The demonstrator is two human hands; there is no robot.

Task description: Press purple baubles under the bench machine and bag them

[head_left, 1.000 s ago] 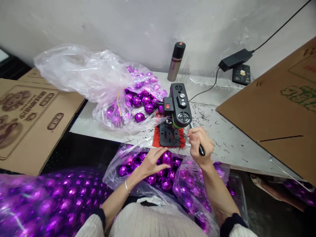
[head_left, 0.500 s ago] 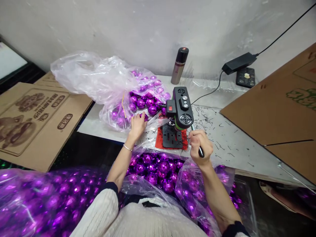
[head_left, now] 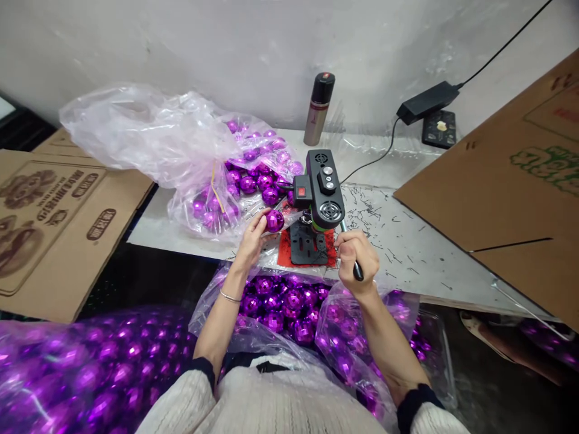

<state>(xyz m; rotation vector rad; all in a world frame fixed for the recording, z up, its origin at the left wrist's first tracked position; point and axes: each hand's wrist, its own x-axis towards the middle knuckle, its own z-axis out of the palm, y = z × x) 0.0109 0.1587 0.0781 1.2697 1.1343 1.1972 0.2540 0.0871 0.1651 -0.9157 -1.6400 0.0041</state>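
Note:
Between the thumb and fingers of my left hand (head_left: 252, 240) is a shiny purple mirror-faceted ball (head_left: 274, 221), held just left of a small black bench press (head_left: 326, 187). My right hand (head_left: 358, 259) is wrapped around the press's lever handle (head_left: 357, 272), whose black tip sticks out below the fist. Under the press head lies a slotted black base plate (head_left: 308, 244) on a red sheet (head_left: 284, 252). Behind my left hand, more purple balls (head_left: 248, 184) spill from a clear plastic bag (head_left: 149, 129). Another open bag of purple balls (head_left: 289, 301) is at my lap.
A spray can (head_left: 319, 110) stands by the wall. A black power adapter (head_left: 427, 102) rests on a dark phone-like slab (head_left: 438, 129). Small dark bits (head_left: 384, 235) litter the table. Cardboard lies at left (head_left: 49, 223); a carton (head_left: 511, 193) stands at right.
My left hand has lifted a purple ball from the pile and brought it right, towards the press. My right hand stays on the lever. The view has shifted slightly.

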